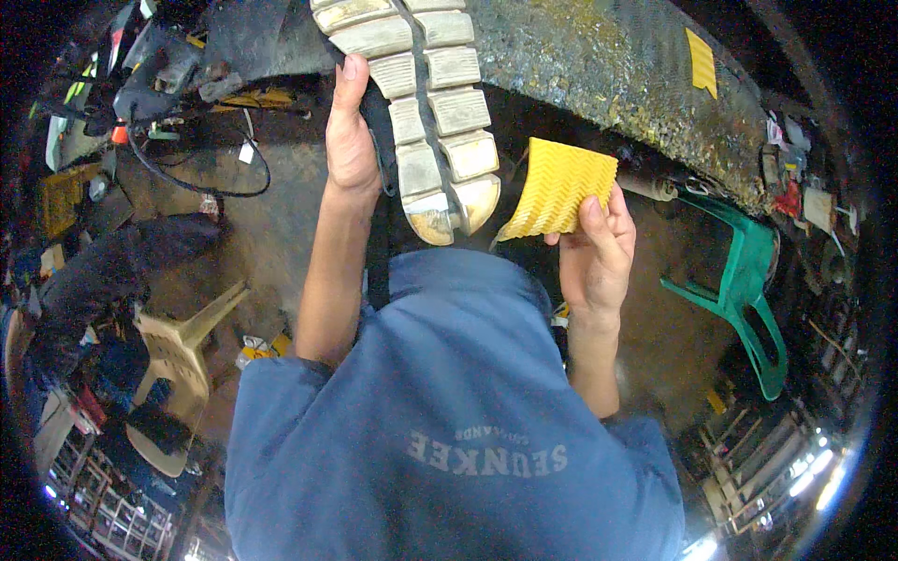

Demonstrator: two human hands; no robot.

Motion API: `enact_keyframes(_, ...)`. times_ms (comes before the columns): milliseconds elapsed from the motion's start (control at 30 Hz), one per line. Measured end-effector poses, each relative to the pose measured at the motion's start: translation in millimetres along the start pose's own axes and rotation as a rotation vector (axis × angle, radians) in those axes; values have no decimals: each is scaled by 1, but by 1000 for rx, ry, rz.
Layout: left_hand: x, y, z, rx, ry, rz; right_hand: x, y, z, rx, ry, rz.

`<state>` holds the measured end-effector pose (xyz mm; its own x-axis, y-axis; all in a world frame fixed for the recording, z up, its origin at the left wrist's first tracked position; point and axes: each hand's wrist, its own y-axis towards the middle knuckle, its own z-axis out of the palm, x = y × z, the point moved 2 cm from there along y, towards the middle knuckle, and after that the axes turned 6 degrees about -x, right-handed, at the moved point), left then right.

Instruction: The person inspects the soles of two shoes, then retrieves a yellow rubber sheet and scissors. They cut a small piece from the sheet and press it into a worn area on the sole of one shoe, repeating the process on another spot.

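Shoe, tread facing the cam, is in L hand: thumb along its L edge, other fingers hidden behind, so can't tell if spread. R hand has yellow ribbed sheet pinched btwn thumb in front & fingers behind, just R of the shoe's lower end. 2nd yellow piece lies on rough, stained worktop, upper R. 2 plastic chairs: green chair at R, beige chair at L.
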<state>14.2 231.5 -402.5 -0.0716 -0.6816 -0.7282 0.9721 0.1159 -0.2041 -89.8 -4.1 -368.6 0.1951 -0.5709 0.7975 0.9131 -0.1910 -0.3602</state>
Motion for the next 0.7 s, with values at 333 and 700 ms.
enact_keyframes(333,-42,72,37,177,323,-2,22,2,-9,-62,-150,-486)
enact_keyframes(700,-29,125,52,241,240,-109,40,3,-12,-96,-600,-1007)
